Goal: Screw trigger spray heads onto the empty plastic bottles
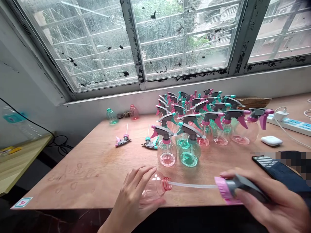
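Observation:
My left hand (132,197) is wrapped round a clear pink bottle (155,187) lying on its side at the near edge of the wooden table (92,168), its threaded neck pointing right. My right hand (272,202) grips a grey spray head with a pink collar (230,189). Its thin clear dip tube (191,185) reaches left and its tip sits at the bottle's mouth.
Several assembled pink and teal spray bottles (194,129) crowd the table's middle and back. Two loose spray heads (122,140) (150,144) lie left of them. Two bare bottles (111,116) (133,112) stand by the wall. A phone (266,161), white case (271,140) and power strip (293,124) lie right.

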{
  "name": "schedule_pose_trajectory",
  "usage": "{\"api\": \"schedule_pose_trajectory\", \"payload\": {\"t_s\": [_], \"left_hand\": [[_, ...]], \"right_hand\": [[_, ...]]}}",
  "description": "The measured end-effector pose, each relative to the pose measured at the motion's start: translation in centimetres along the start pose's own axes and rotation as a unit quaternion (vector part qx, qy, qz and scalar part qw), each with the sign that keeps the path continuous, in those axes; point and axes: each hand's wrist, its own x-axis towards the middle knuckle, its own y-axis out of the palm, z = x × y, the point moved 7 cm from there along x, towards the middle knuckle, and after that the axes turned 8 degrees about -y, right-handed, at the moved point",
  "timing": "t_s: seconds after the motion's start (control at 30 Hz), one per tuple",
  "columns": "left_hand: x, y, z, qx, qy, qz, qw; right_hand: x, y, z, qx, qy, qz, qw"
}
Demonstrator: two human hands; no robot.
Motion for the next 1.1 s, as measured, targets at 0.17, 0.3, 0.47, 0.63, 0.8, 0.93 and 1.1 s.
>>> {"api": "schedule_pose_trajectory", "payload": {"t_s": [0.17,0.3,0.47,0.63,0.8,0.93,1.1], "left_hand": [[0.6,1.5,-1.8,-0.057,0.013,0.02,0.998],[1.2,2.3,-2.8,-0.134,0.005,0.066,0.989],[1.2,2.7,0.1,-0.353,-0.152,0.051,0.922],[-0.5,6.3,1.7,-0.545,-0.245,0.133,0.791],[-0.5,6.3,1.2,-0.565,-0.243,0.149,0.774],[-0.2,5.8,0.9,-0.533,-0.213,0.181,0.799],[-0.4,6.3,1.9,-0.527,-0.25,0.156,0.798]], "right_hand": [[2.2,5.2,1.9,0.121,-0.031,0.115,0.986],[2.1,6.8,1.1,0.157,-0.007,0.127,0.979],[1.2,7.8,-1.7,0.26,0.157,0.137,0.943],[-0.1,10.0,-4.4,0.346,0.274,0.139,0.887],[-0.3,11.8,-6.1,0.382,0.246,0.146,0.878],[-0.3,11.7,-6.0,0.399,0.237,0.165,0.87],[0.1,10.8,-5.5,0.374,0.202,0.159,0.891]]}}
